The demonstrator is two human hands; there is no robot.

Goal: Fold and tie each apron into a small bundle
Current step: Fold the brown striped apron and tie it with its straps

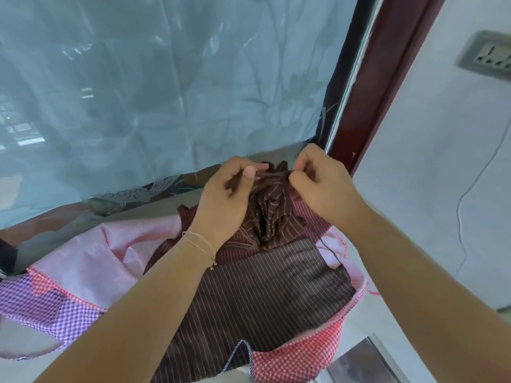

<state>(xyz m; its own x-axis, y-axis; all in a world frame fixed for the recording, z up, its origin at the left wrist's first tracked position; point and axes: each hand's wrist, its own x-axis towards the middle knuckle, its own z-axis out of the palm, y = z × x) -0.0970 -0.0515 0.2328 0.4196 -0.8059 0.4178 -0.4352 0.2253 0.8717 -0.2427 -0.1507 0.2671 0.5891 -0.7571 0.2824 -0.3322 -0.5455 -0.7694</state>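
Note:
A brown pinstriped apron bundle (269,208) is gathered upright at the far side of the pile. My left hand (225,194) pinches one end of its brown tie strap (272,176) between thumb and fingers. My right hand (318,181) pinches the other end of the strap, which runs taut across the top of the bundle. Below lies a flat brown striped apron (265,297). Pink (110,252), purple checked (55,308) and red checked (298,357) aprons spread beneath it.
A pale blue flowered curtain (166,92) hangs right behind the pile. A dark red window frame (378,78) rises at the right, beside a white wall with a socket plate (489,55) and a thin white cable (464,194). A grey ledge (367,324) shows at lower right.

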